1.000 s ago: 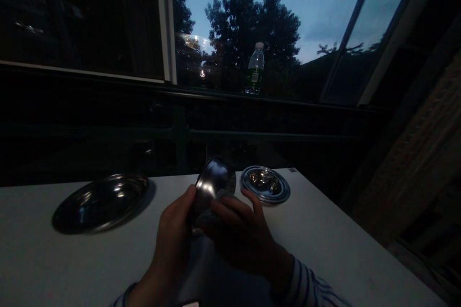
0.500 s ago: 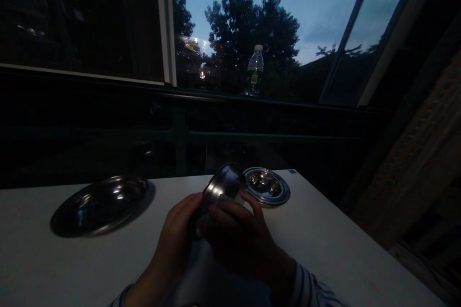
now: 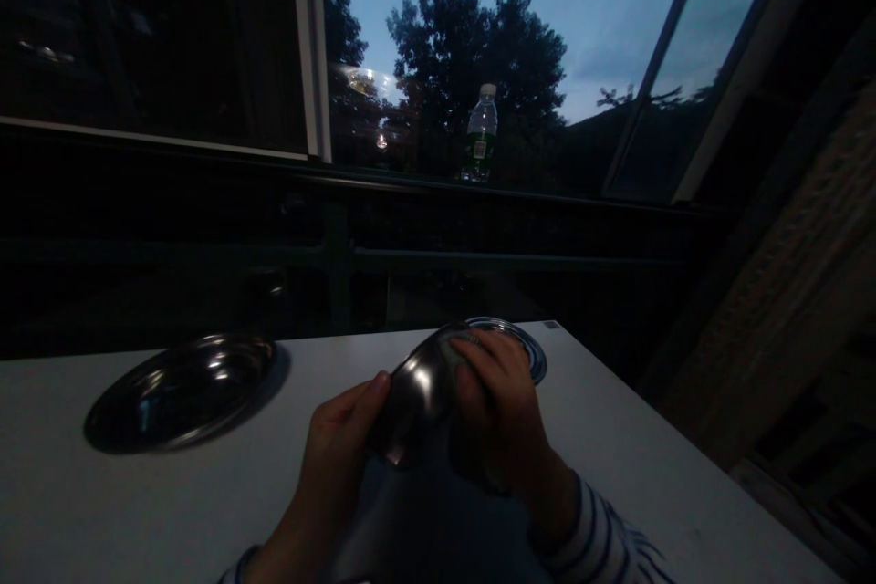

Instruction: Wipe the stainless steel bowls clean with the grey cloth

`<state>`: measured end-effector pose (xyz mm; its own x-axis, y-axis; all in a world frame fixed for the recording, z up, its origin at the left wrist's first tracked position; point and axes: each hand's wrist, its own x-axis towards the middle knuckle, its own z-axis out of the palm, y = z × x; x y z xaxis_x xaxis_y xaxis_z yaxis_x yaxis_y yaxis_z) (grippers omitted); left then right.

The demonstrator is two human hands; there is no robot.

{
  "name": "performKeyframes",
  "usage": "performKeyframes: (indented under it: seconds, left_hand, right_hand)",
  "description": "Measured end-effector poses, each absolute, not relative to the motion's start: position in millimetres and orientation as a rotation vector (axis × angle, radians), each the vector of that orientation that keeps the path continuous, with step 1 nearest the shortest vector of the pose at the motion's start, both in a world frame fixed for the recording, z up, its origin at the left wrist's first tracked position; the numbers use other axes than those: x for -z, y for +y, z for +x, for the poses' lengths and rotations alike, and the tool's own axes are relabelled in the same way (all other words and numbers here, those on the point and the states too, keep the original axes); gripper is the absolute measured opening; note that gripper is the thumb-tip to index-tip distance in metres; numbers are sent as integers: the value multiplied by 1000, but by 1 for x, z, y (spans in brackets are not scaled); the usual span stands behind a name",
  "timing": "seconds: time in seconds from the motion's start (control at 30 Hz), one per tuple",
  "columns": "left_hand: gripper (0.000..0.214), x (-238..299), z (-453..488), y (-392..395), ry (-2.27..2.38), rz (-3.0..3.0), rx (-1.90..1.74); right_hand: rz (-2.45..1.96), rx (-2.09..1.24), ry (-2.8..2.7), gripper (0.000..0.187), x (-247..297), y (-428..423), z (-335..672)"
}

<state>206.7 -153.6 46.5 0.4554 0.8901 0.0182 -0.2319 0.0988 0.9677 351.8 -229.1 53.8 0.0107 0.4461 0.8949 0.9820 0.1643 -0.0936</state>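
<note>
One metal bowl (image 3: 415,388) tilts at lower centre, grasped by the left hand (image 3: 340,438); the right hand (image 3: 506,397), clutching a greyish cloth (image 3: 448,354) against it, partly blocks a round dish (image 3: 538,363) behind. An oval dish (image 3: 182,397) lies lower left; a bottle (image 3: 480,139) stands upper centre.

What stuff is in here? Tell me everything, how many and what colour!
Table: 1, white, below
Bowl: 1, silver, centre
Greyish thing, maybe cloth: 1, against the bowl's upper right
Oval dish: 1, silver, table's left
Round dish: at least 1, silver, partly hidden, table's far right
Bottle: 1, clear, green label, upper middle
Window frames: several, pale and dark, back
Trees: several, dark, outside
Sky: blue, outside
Left hand: 1, shadowy, gripping bowl
Right hand: 1, shadowy, at bowl's right
Sleeves: 2, white, dark-striped, bottom
</note>
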Motion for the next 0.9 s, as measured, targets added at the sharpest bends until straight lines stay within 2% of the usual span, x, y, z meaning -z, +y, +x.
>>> performKeyframes:
  seconds: [0.13, 0.33, 0.53, 0.7, 0.9]
  left_hand:
    - [35, -48, 204, -154, 737, 1255, -984]
    - [39, -51, 202, -153, 772, 1293, -1021]
    - [37, -48, 205, -157, 735, 1291, -1019]
    - [40, -49, 205, -156, 789, 1298, -982]
    - [39, -49, 205, -157, 765, 1328, -982]
  right_hand:
    - [-1270, 837, -1771, 23, -54, -230, 346]
    - [-1455, 635, -1457, 26, -59, -224, 362]
    - [-1217, 811, -1801, 22, -55, -229, 344]
    - [-1466, 634, -1448, 27, -56, -223, 361]
    - [-1341, 743, -1727, 25, -56, -224, 353]
